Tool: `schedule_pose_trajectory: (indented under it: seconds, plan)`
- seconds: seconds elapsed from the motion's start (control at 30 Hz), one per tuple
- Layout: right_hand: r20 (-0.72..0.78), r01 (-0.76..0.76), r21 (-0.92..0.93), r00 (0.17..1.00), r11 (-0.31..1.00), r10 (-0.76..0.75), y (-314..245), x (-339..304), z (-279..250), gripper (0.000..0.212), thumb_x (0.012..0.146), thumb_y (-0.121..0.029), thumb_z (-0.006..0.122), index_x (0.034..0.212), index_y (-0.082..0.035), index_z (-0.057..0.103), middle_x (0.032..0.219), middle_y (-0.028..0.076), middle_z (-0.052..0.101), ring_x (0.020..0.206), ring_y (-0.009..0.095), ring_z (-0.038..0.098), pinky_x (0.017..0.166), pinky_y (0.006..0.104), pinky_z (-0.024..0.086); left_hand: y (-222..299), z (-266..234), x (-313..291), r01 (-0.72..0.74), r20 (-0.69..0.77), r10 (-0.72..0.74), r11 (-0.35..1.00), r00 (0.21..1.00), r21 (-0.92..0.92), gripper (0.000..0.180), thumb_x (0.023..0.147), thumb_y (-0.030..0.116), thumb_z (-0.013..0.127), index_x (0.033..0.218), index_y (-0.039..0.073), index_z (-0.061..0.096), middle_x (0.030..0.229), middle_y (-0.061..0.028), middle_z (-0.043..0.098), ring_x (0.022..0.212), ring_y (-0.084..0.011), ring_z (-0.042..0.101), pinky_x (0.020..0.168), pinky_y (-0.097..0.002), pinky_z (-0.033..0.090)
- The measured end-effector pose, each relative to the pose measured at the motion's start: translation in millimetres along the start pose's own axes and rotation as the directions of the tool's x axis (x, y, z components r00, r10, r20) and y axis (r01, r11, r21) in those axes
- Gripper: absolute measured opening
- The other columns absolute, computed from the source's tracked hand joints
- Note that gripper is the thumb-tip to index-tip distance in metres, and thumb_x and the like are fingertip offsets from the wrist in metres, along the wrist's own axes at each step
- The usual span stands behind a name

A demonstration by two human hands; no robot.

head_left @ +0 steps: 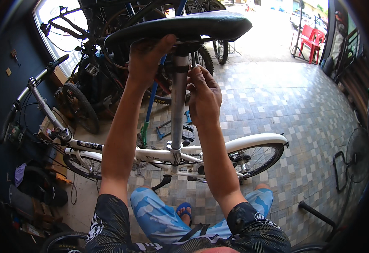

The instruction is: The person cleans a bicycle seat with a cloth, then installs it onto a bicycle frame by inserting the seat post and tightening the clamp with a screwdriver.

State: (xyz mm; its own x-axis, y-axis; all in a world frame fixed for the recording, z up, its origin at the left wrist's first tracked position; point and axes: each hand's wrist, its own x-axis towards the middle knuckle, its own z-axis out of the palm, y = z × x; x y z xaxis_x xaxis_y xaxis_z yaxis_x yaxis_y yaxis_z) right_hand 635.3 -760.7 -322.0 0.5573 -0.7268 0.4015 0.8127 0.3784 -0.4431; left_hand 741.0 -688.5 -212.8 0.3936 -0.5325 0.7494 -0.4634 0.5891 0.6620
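A black bicycle saddle (184, 27) sits atop a long silver seatpost (179, 95), at the upper middle. My left hand (147, 59) grips the saddle from below, its thumb up against the near side and its fingers largely hidden underneath. Just right of the post, my right hand (205, 92) is closed, thumb and fingers pinching a thin rod-like tool (193, 59) that points up to the saddle's underside. Where its upper end meets the clamp I cannot make out. The post rises from a white bicycle frame (159, 155), which stands crosswise below my arms.
The handlebar (32, 84) reaches up at left; a white rear mudguard (258, 141) extends right. Several other bicycles (83, 71) crowd the back left. Red plastic chairs (313, 40) stand at the far right. A fan (357, 156) is at the right edge, over the tiled floor (277, 97).
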Motion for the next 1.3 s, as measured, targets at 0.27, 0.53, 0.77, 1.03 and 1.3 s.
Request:
schedule_pose_trajectory:
  seconds: [0.27,0.53,0.77,1.03,1.3]
  plan:
    - [-0.033,0.095,-0.182,0.994,0.979,-0.102,-7.7,-4.8,8.6,0.026,0.098,-0.024,0.071,0.112,-0.003,0.068,0.092,0.000,0.069,0.082,0.006,0.058,0.073,0.0225,0.042,-2.4,-2.3,-1.2,0.006,-0.013,-0.006,1.000,1.000,0.029,0.035,0.085,0.027,0.084,0.106,0.000,0.075,0.093,-0.0071,0.075,0.087,-0.0129,0.070,0.085,-0.0293,0.057]
    - [0.003,0.144,-0.194,0.989,0.970,-0.146,-11.8,2.6,16.9,0.028,0.098,-0.024,0.070,0.114,-0.001,0.067,0.098,0.002,0.069,0.087,0.006,0.059,0.075,0.0205,0.045,-1.5,-5.4,0.9,0.018,-0.003,-0.018,0.997,1.000,0.069,0.041,0.085,0.034,0.084,0.104,-0.001,0.075,0.092,-0.0074,0.074,0.087,-0.0134,0.069,0.084,-0.0281,0.055]
    - [0.024,0.216,-0.254,0.976,0.943,-0.218,-19.0,6.8,23.4,0.024,0.098,-0.017,0.070,0.113,0.002,0.066,0.099,0.004,0.070,0.090,0.007,0.062,0.080,0.0207,0.048,-2.3,-2.2,0.5,-0.007,0.010,0.007,1.000,1.000,-0.010,0.036,0.086,0.029,0.083,0.104,-0.001,0.075,0.095,-0.0084,0.075,0.089,-0.0144,0.071,0.085,-0.0293,0.057]
    - [0.038,0.282,-0.246,0.959,0.927,-0.282,-20.8,12.2,24.7,0.020,0.095,-0.009,0.072,0.110,0.003,0.066,0.099,0.007,0.071,0.090,0.009,0.064,0.080,0.0217,0.051,-7.3,-7.7,1.2,-0.014,0.039,0.013,1.000,0.999,0.016,0.032,0.089,0.025,0.080,0.108,0.000,0.073,0.096,-0.0081,0.074,0.089,-0.0154,0.071,0.086,-0.0325,0.058]
    - [0.072,0.365,-0.334,0.929,0.869,-0.363,-21.5,17.0,21.2,0.019,0.093,-0.005,0.073,0.109,0.004,0.067,0.098,0.008,0.072,0.091,0.010,0.066,0.080,0.0222,0.052,-7.0,-9.8,2.7,-0.047,0.041,0.042,0.989,0.998,0.137,0.037,0.090,0.025,0.080,0.115,0.000,0.070,0.104,-0.0093,0.074,0.095,-0.0180,0.071,0.089,-0.0351,0.058]
